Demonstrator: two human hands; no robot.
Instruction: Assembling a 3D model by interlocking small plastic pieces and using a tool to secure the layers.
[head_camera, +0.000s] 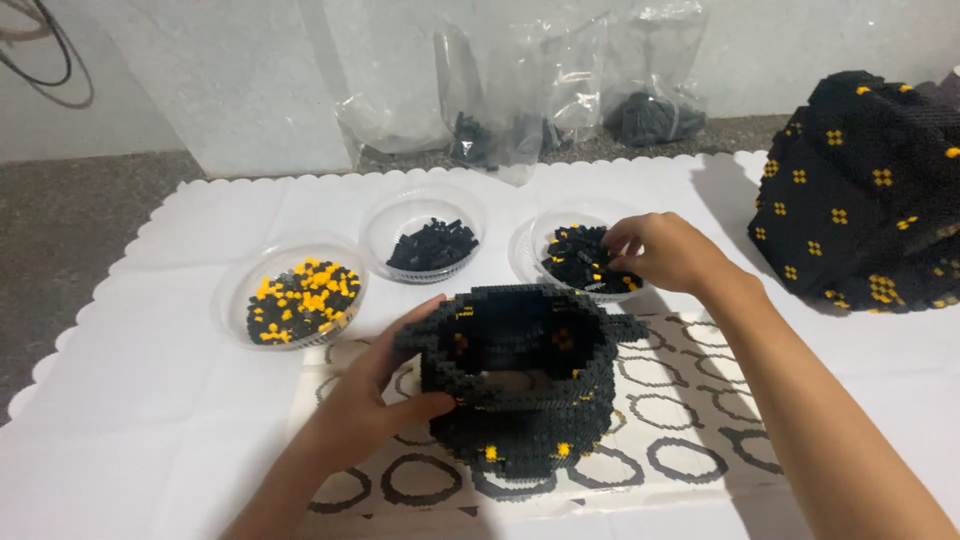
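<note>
Bricks are the matter here: the right hand (665, 250) dips pinched fingers into the right bowl (530, 245) behind the black model (520, 385); whether it has a piece, I cannot tell. The left hand (385, 385) cups the model's left wall, thumb on front, fingers spread. Judged best: keep that brace firm and pick one brick cleanly. Two more bowls (375, 225) sit behind-left.

White scalloped mat (150, 400) on grey floor (60, 220) — bowls, bags, block models.
</note>
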